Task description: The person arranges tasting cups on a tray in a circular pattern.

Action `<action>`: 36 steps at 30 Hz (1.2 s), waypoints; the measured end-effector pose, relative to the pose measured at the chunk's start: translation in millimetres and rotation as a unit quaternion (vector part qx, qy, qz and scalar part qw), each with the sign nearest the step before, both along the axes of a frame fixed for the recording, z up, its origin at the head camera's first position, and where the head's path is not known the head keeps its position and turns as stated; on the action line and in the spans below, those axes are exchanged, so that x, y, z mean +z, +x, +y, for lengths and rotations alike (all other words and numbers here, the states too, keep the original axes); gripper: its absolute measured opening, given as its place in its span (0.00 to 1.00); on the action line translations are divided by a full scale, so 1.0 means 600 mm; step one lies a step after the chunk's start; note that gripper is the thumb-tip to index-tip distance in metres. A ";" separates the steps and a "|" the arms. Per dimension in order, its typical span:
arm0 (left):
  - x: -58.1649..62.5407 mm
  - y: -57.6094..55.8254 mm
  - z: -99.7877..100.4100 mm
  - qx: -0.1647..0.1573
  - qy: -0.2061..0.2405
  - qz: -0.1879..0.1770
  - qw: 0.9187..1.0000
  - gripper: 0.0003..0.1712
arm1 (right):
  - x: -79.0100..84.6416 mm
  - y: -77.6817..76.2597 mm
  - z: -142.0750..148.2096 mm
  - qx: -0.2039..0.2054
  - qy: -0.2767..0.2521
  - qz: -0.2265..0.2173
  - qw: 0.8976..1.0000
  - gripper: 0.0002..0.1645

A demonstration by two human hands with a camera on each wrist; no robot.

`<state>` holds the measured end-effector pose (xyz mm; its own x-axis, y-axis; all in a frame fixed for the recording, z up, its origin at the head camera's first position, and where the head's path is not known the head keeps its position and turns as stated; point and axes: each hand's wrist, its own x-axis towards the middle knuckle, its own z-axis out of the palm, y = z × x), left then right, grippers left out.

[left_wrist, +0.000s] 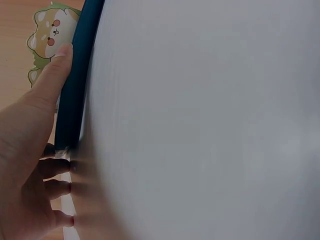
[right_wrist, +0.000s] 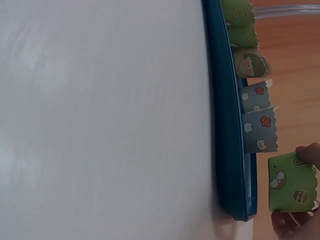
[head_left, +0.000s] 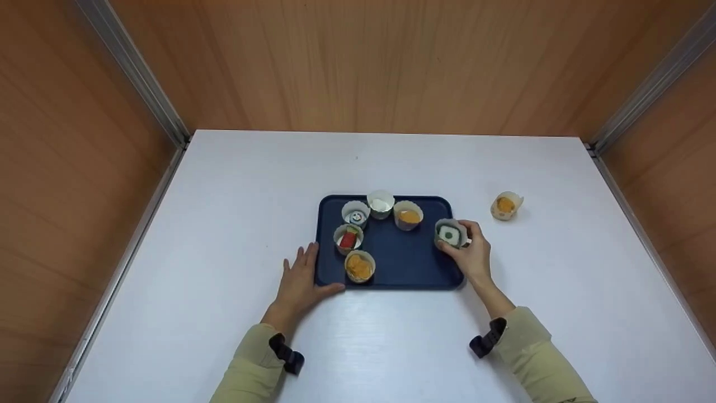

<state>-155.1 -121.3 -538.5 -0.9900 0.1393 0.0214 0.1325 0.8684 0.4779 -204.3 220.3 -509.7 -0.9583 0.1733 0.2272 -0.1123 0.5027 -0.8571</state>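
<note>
A dark blue tray (head_left: 405,263) lies on the white table. My left hand (head_left: 297,285) rests on its front left corner, fingers spread along the side and thumb along the front edge. Over the tray's right end, my right hand (head_left: 475,254) pinches a green patterned paper baking cup (right_wrist: 292,182) between thumb and fingers. That cup holds a white square piece with a dark green rim and centre (head_left: 449,235). In the right wrist view, the cup is held level with the tray's rim, near its right end.
Several filled paper cups stand on the tray's left and back: an orange-filled cup (head_left: 359,266), one with a red piece (head_left: 348,239), a blue-and-white one (head_left: 356,215), a whitish cup (head_left: 381,205) and another orange one (head_left: 408,216). Off the tray, a tilted orange-filled cup (head_left: 505,205) lies right.
</note>
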 end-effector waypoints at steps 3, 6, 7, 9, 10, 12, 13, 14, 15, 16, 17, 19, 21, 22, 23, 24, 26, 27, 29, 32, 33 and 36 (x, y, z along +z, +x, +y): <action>0.000 0.000 0.000 -0.001 -0.001 0.000 1.000 0.65 | 0.000 0.002 -0.009 0.009 -0.003 -0.001 1.000 0.33; -0.001 0.000 0.000 -0.001 0.000 0.002 1.000 0.65 | -0.001 0.004 -0.018 0.015 -0.011 0.002 1.000 0.33; -0.001 0.000 -0.001 -0.001 0.000 0.001 1.000 0.65 | -0.002 0.005 -0.021 0.018 -0.014 0.004 1.000 0.33; -0.001 0.000 -0.001 0.000 0.001 0.000 1.000 0.65 | -0.004 0.005 -0.027 0.025 -0.024 0.009 0.999 0.32; -0.001 0.000 -0.001 -0.001 0.001 0.001 1.000 0.66 | -0.006 0.005 -0.030 0.029 -0.029 0.011 0.999 0.32; 0.000 0.000 -0.001 -0.001 0.001 0.000 1.000 0.66 | -0.007 0.006 -0.035 0.037 -0.034 0.018 0.999 0.32; 0.000 0.000 -0.001 -0.001 0.002 -0.001 1.000 0.66 | -0.008 0.006 -0.038 0.040 -0.037 0.021 0.998 0.32; 0.000 0.000 -0.001 -0.001 0.002 0.001 1.000 0.65 | -0.009 0.006 -0.041 0.042 -0.037 0.023 0.998 0.32; 0.000 0.000 -0.001 -0.002 0.003 0.001 1.000 0.65 | -0.010 0.006 -0.043 0.043 -0.037 0.025 0.998 0.32; 0.000 0.001 -0.001 -0.002 0.004 0.002 1.000 0.65 | -0.011 0.005 -0.046 0.044 -0.039 0.027 0.998 0.32; -0.001 0.001 -0.001 -0.002 0.004 0.002 1.000 0.65 | -0.011 0.005 -0.048 0.044 -0.040 0.027 0.998 0.32; 0.000 0.001 0.000 -0.002 0.004 0.005 1.000 0.65 | -0.013 0.005 -0.052 0.044 -0.039 0.024 0.998 0.32; 0.000 0.001 0.000 -0.002 0.002 0.008 1.000 0.65 | -0.013 0.004 -0.056 0.045 -0.040 0.022 0.998 0.32; 0.001 0.001 0.000 -0.003 0.001 0.010 1.000 0.65 | -0.013 0.005 -0.058 0.046 -0.040 0.021 0.998 0.32; 0.001 0.002 0.000 -0.003 0.001 0.012 1.000 0.65 | -0.013 0.005 -0.061 0.046 -0.038 0.021 0.998 0.32; 0.001 0.002 0.000 -0.003 0.000 0.013 1.000 0.65 | -0.013 0.005 -0.063 0.046 -0.037 0.021 0.998 0.32; 0.001 0.002 0.000 -0.003 0.000 0.013 1.000 0.65 | -0.014 0.006 -0.067 0.046 -0.040 0.022 0.998 0.32; 0.001 0.002 0.000 -0.003 0.000 0.013 1.000 0.65 | -0.015 0.006 -0.069 0.044 -0.039 0.022 0.998 0.32; 0.000 0.001 -0.001 -0.001 -0.001 0.011 1.000 0.65 | -0.016 0.006 -0.073 0.042 -0.039 0.020 0.998 0.32; 0.000 0.000 -0.001 -0.001 -0.001 0.011 1.000 0.65 | -0.019 0.005 -0.080 0.040 -0.038 0.022 0.998 0.32; 0.000 0.000 -0.001 -0.001 -0.001 0.010 1.000 0.65 | -0.021 0.005 -0.082 0.040 -0.037 0.024 0.998 0.32; -0.001 0.001 -0.001 -0.004 0.001 0.011 1.000 0.65 | -0.024 0.005 -0.089 0.040 -0.036 0.031 0.998 0.32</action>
<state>-154.7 -122.1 -538.9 -0.9883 0.1463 0.0441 0.1495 0.8664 0.4764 -201.5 167.1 -524.3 -0.9544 0.1146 0.2758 -0.2033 0.4274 -0.8809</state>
